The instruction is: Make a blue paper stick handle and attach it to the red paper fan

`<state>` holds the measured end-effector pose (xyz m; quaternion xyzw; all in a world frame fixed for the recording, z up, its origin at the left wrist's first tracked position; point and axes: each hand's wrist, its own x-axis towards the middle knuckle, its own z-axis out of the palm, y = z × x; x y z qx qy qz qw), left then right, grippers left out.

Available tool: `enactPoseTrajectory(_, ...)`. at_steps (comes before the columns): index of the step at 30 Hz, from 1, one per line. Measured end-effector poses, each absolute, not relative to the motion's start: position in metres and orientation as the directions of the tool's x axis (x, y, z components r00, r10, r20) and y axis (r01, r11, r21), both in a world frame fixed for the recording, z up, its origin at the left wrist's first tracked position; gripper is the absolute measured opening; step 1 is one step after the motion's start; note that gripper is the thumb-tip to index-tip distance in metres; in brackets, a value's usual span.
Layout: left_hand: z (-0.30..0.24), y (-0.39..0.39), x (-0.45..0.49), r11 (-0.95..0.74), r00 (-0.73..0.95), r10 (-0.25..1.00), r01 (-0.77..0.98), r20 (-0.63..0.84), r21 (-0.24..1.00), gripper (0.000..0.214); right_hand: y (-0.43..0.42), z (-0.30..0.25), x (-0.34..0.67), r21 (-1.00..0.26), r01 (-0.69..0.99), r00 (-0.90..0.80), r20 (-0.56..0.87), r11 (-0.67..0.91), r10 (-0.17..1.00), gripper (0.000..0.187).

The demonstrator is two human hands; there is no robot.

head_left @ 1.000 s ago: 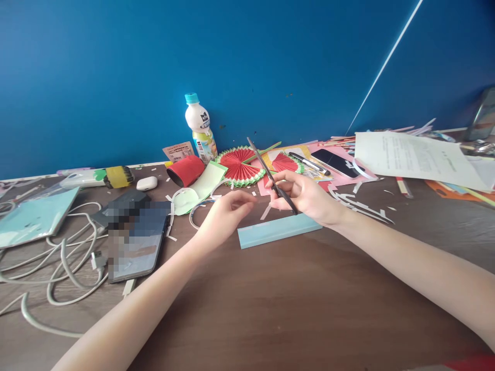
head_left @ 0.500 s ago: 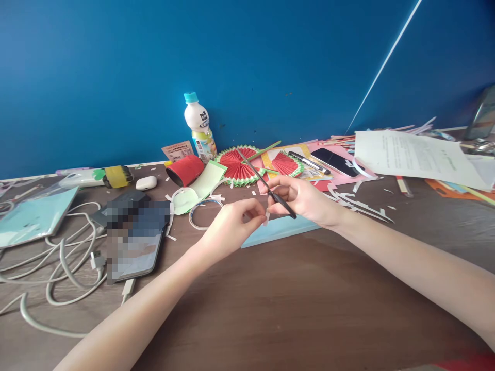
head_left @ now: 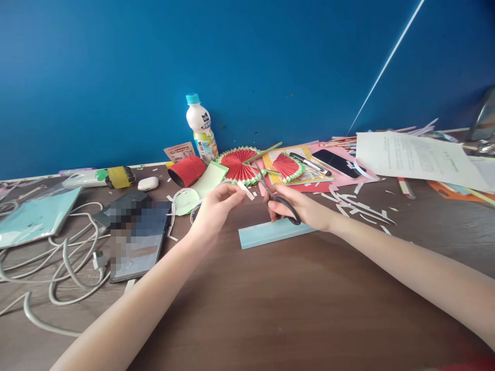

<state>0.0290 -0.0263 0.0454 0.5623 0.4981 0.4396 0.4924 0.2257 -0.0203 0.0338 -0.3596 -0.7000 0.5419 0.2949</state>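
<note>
My left hand (head_left: 216, 208) is closed in a pinch, with a small white strip (head_left: 247, 190) at its fingertips. In my right hand (head_left: 299, 203) is a pair of black-handled scissors (head_left: 265, 180), blades pointing up and away, slightly apart. Below the scissors a folded light-blue paper strip (head_left: 266, 235) lies flat on the table, its right end partly under my right hand. Behind the hands lie a red pleated paper fan with a green edge (head_left: 237, 162) and a smaller fan-shaped one (head_left: 288, 167). A tape roll (head_left: 194, 212) is mostly hidden by my left hand.
Left of my hands lie a tablet-like device (head_left: 149, 247), white cables (head_left: 69, 257) and an earbud case (head_left: 148, 183). A bottle (head_left: 201, 126) stands against the blue wall beside a red tube (head_left: 187, 171). White paper scraps (head_left: 358, 208), a phone (head_left: 336, 163) and a printed sheet (head_left: 417, 157) lie rightward.
My left hand has moved left and up, away from the right hand, with the white strip at its fingertips. The scissors have turned in my right hand and their handle loop now shows.
</note>
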Motion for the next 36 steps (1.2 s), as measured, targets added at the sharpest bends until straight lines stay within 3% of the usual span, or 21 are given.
enactPoseTrajectory(4,0.0456,-0.0248,0.0273,-0.03,0.096,0.995,0.024,0.028,0.999,0.015,-0.0262,0.0276,0.2225,-0.934,0.267,-0.64,0.012,0.236,0.768,0.025)
enactPoseTrajectory(10,0.0464,-0.028,0.0308,-0.025,0.085,0.996,0.047,0.021,0.999,0.017,-0.028,0.0243,0.2212,-0.886,0.337,-0.646,0.028,0.318,0.762,0.025)
enactPoseTrajectory(36,0.0456,-0.0304,0.0335,0.008,0.008,1.0,0.069,-0.008,0.998,0.013,-0.0307,0.0262,0.2184,-0.88,0.377,-0.591,0.012,0.289,0.806,0.024)
